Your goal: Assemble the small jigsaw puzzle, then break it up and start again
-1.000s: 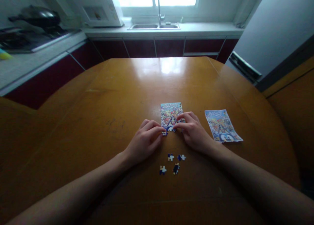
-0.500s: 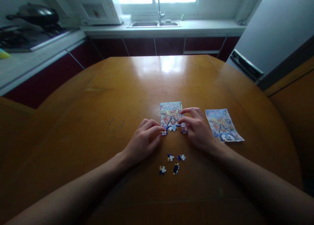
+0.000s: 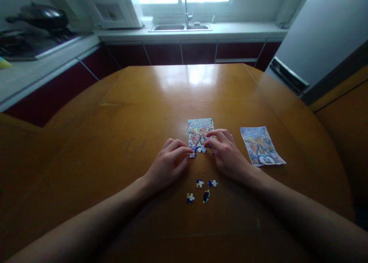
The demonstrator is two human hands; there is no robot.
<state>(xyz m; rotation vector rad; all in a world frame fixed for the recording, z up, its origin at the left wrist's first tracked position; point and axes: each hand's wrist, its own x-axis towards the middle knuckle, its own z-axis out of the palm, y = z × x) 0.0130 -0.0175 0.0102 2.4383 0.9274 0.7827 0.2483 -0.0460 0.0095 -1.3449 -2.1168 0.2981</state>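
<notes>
A small, colourful, partly assembled jigsaw puzzle [image 3: 200, 132] lies on the round wooden table [image 3: 149, 102]. My left hand [image 3: 168, 164] rests at its lower left corner, fingers curled, fingertips pressed against the puzzle's edge. My right hand [image 3: 227, 154] lies on the lower right part of the puzzle, fingers bent, tips on the pieces there. What they pinch, if anything, is hidden. Several loose pieces [image 3: 202, 190] lie just below the hands, near me.
A printed reference picture [image 3: 261, 145] lies to the right of the puzzle. Behind the table runs a kitchen counter with a sink and tap [image 3: 180, 26], a microwave [image 3: 113, 11] and a pan on a hob [image 3: 38, 18]. A grey fridge [image 3: 316, 37] stands at the right.
My right hand slid out to the puzzle's right edge, then came back left onto its lower right part. My left hand and the loose pieces stayed put.
</notes>
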